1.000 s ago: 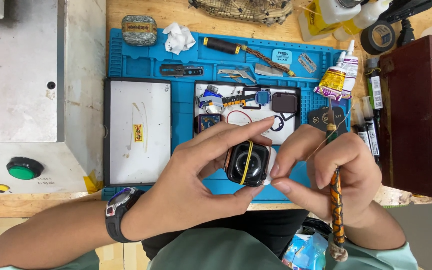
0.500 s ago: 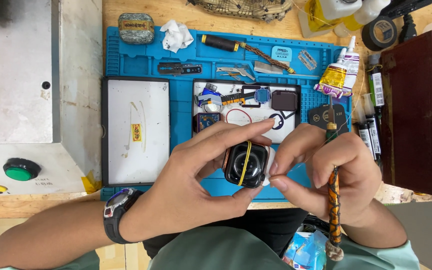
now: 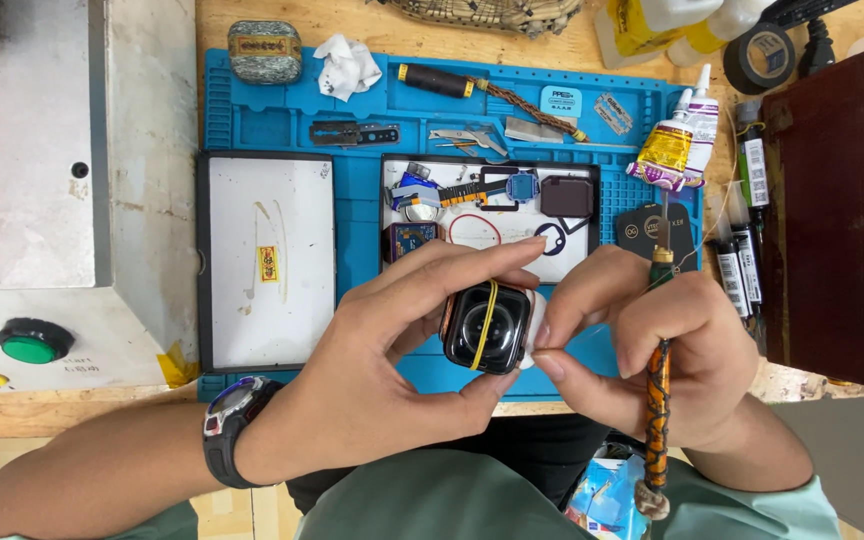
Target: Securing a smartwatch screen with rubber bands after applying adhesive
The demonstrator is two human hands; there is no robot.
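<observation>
Gripping a black watch body [image 3: 485,327], left hand [image 3: 392,370] and right hand [image 3: 652,350] pinch it below yellow glue tube [image 3: 665,152].

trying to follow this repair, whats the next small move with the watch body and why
Probably slide the yellow rubber band off the watch body. The left hand grips the body by its edges, back side up, with the band wrapped across it; the right hand pinches at its right edge, with a braided-handle tool tucked in the palm. The band looks like the only thing in the way.
</observation>
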